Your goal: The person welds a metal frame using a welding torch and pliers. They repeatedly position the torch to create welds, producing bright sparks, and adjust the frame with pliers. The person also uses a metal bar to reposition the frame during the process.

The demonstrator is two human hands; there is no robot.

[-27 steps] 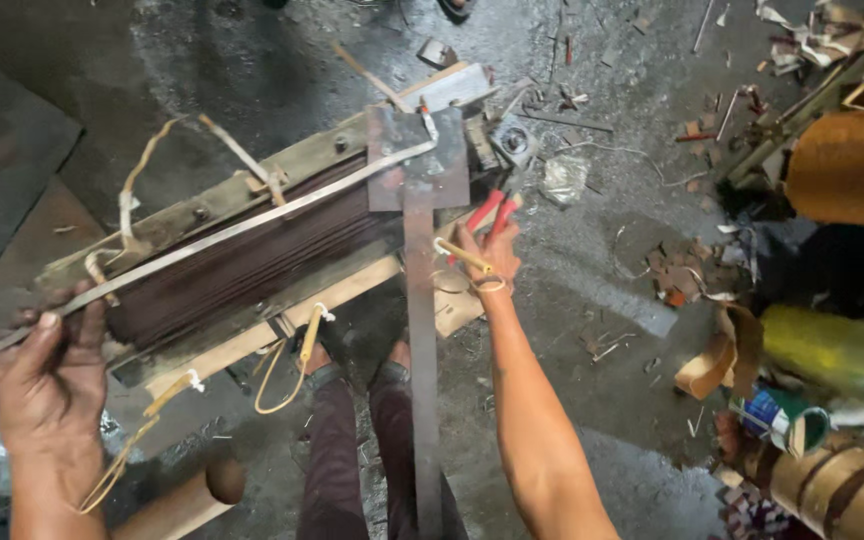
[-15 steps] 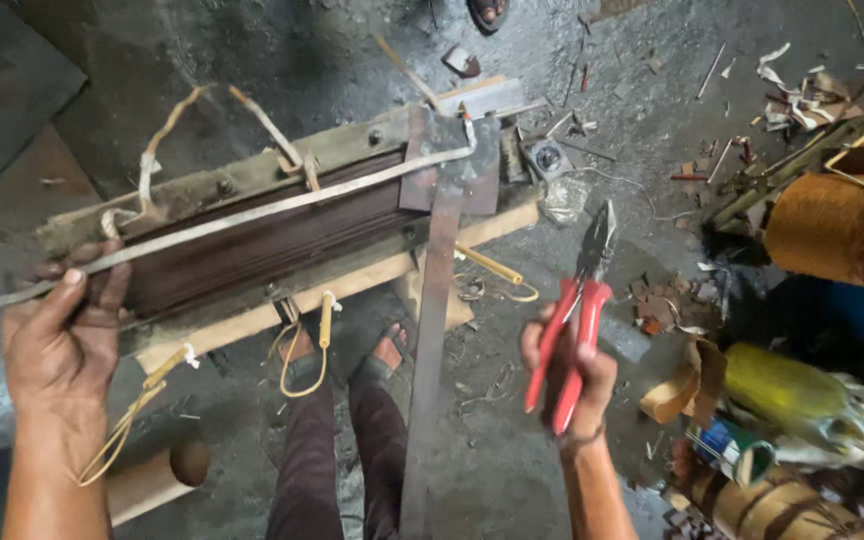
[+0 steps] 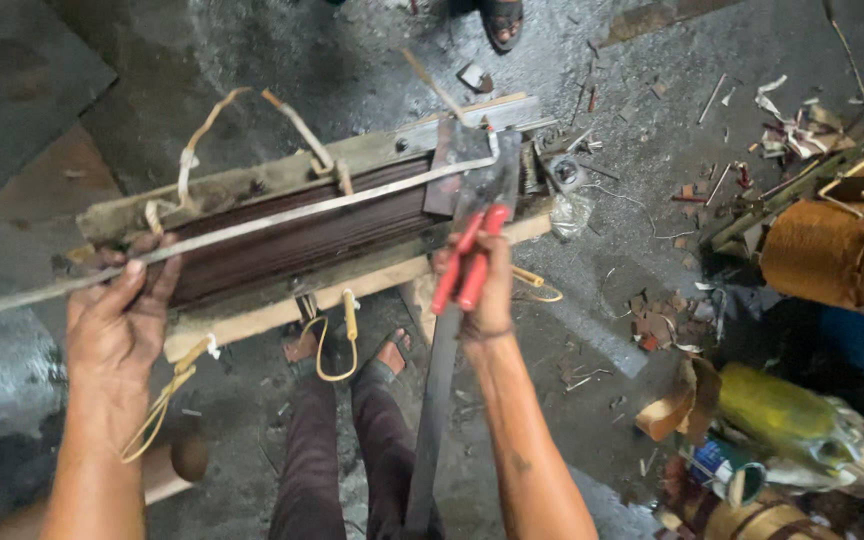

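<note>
The red-handled pliers (image 3: 472, 250), held clear of the work half a second earlier, have been brought up so that the nose meets the dark wound coil (image 3: 292, 240) at its right-hand end, beside the flat metal strip (image 3: 282, 215); work on that end is judged to be starting. The right hand (image 3: 482, 285) grip is closed around both handles. The left hand (image 3: 117, 320) is pressed, fingers curled, on the coil's far end. A wooden batten (image 3: 252, 320) lies just below both hands.

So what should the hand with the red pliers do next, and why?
Probably close the pliers on the thin metal strip. The right hand has their nose by the strip's bent end, while the left hand steadies the long block.
</note>
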